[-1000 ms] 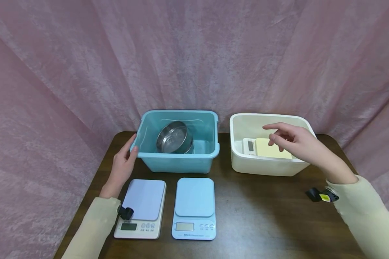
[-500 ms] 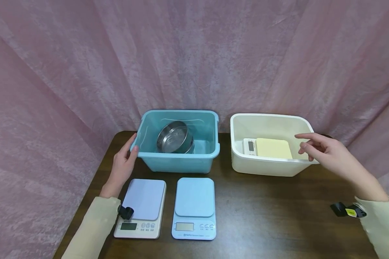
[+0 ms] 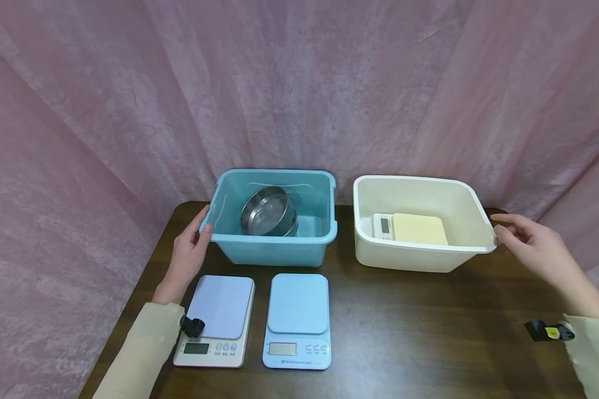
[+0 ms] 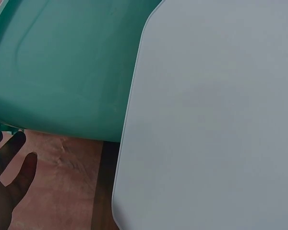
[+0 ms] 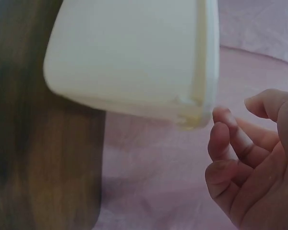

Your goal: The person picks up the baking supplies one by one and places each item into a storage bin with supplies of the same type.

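Note:
My left hand [image 3: 187, 252] rests against the left rim of the blue bin [image 3: 274, 252], fingers extended along its outer side and thumb near the front corner. In the left wrist view its fingers [image 4: 28, 175] lie just by the bin's edge. A round metal pan [image 3: 267, 213] leans inside that bin. My right hand [image 3: 539, 249] is at the right rim of the white bin [image 3: 414, 260]; the right wrist view shows loosely bent fingers [image 5: 220, 139] beside the rim's corner and the thumb apart, gripping nothing. A yellow-topped kitchen scale [image 3: 419, 229] lies inside the white bin.
A lavender-topped kitchen scale [image 3: 219, 307] lies in front of the blue bin, under my left wrist. To its right is a light blue kitchen scale [image 3: 298, 305]. All stand on a dark wooden table [image 3: 409, 321] before a pink curtain [image 3: 299, 100].
My right hand has moved right from above the yellow-topped scale to the white bin's right rim. The left hand has stayed at the blue bin.

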`<state>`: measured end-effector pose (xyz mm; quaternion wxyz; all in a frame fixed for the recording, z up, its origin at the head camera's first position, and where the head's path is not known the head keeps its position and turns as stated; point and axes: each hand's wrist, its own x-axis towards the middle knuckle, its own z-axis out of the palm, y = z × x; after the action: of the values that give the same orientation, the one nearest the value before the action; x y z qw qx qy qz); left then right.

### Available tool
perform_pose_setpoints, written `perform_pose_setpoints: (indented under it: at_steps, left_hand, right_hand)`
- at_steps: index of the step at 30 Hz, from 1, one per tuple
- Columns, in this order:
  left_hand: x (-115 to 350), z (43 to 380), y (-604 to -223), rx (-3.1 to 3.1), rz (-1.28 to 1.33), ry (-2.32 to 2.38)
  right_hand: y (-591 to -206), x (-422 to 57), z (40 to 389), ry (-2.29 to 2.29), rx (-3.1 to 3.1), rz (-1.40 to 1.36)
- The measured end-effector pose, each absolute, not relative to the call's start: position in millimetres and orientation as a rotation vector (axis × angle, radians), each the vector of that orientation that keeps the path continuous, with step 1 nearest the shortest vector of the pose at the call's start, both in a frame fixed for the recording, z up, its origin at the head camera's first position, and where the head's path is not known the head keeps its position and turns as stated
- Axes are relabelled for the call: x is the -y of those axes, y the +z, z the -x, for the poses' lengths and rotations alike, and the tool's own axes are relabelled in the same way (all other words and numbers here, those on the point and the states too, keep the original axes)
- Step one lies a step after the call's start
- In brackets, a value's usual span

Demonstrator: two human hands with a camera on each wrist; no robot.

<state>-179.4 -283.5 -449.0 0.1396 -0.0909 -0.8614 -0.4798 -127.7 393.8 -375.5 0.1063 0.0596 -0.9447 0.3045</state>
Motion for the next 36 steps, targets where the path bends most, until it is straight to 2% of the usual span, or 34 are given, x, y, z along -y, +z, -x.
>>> perform_pose_setpoints:
  at_steps: [9,24,36]
  left_hand:
    - [281.2,180.2,-452.1,2.489,0.266,-1.372]
    - [279.6,178.1,-444.8,2.510,0.291,-1.355]
    - [293.2,163.0,-447.7,2.489,0.153,-1.276]
  right_hand:
    - [-393.9,-405.5,130.0,0.785,2.794,-0.112]
    - [-427.9,-392.3,130.9,1.029,2.687,0.027]
    - [-439.3,-383.0,130.8,1.238,2.587,0.164]
